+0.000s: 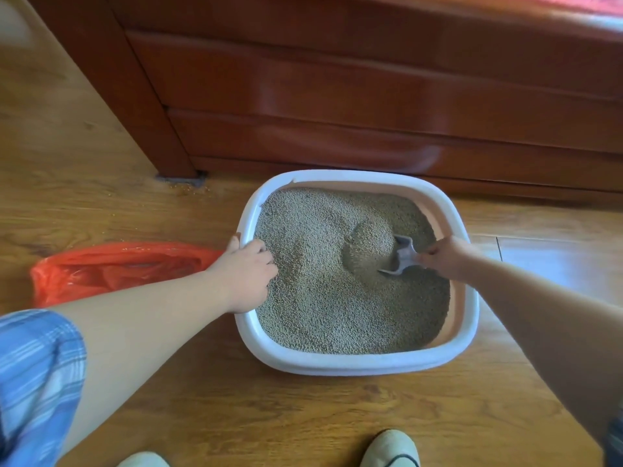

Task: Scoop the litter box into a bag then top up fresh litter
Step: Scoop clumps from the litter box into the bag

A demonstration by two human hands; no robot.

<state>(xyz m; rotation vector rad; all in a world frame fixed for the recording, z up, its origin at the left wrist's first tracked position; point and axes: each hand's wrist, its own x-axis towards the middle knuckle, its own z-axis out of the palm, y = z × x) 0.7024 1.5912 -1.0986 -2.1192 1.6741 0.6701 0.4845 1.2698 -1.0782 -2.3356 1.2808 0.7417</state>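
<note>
Scoop (401, 256) handle hidden inside right hand (443, 256); slippers (391, 448) cut off below

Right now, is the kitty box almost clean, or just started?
Looks just started. Ready: the orange bag lies open beside the litter box. In hand: the right hand pushes the grey scoop into the litter while the left hand steadies the rim. Left: bagging the scoops, then fresh litter; none is visible.
</note>
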